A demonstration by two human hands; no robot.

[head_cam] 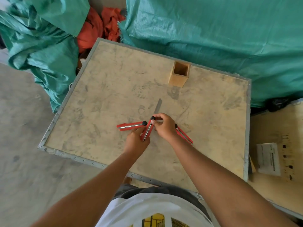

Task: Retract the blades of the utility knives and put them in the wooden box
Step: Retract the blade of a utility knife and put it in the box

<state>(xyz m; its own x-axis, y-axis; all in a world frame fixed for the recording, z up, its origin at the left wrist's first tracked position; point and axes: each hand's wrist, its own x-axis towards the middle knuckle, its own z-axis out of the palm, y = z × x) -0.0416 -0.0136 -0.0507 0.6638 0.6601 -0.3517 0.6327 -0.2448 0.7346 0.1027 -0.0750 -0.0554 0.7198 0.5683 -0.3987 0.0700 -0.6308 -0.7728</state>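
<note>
The left hand [136,141] clamps the middle utility knife [147,131], blade [157,106] out; the right hand [164,126] pinches its black knob [152,118]. Two other knives [131,125] [184,134] lie beside. The wooden box [178,76] stands far on the stained counter [106,89], green tarpaulin [213,38] behind.

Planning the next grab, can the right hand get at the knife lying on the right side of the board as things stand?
Probably yes. That knife lies flat and uncovered just beside the right hand, nothing between them. But the right hand's fingers are pinching the knob of the middle knife, so it must let go first.
</note>
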